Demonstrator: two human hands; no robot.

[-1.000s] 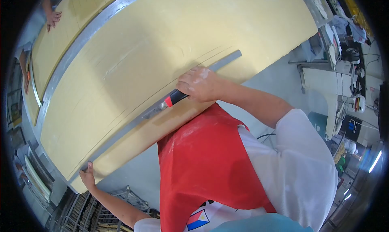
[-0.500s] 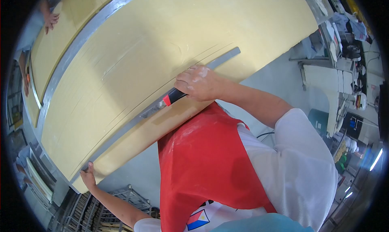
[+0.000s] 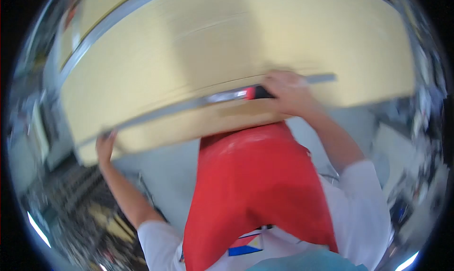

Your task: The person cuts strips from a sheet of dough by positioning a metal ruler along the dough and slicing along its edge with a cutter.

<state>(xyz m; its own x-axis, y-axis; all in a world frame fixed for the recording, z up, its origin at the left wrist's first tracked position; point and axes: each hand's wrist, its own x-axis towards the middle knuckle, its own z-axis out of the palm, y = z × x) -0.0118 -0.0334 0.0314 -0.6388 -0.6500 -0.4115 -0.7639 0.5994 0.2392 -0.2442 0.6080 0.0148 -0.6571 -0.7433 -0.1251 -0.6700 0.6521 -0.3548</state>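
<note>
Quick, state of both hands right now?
Left hand: at one end of the metal strip; blurred, grip unclear.
Right hand: closed, holding the black-and-red tool.

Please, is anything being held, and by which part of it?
The right hand holds a cutter by its black handle. The left hand is at the gray strip's left end; whether it grips is unclear.

Left arm (image 3: 125,190): reaches forward and outward, elbow slightly bent; bare forearm. Left hand (image 3: 105,147): at far left, fingers pointing forward, exact finger pose blurred. Right arm (image 3: 333,138): bent, forearm angled forward and inward. Right hand (image 3: 289,90): back up, fingers curled in a grip, pointing inward; outlines blurred. Hands well apart, right farther forward than left.
</note>
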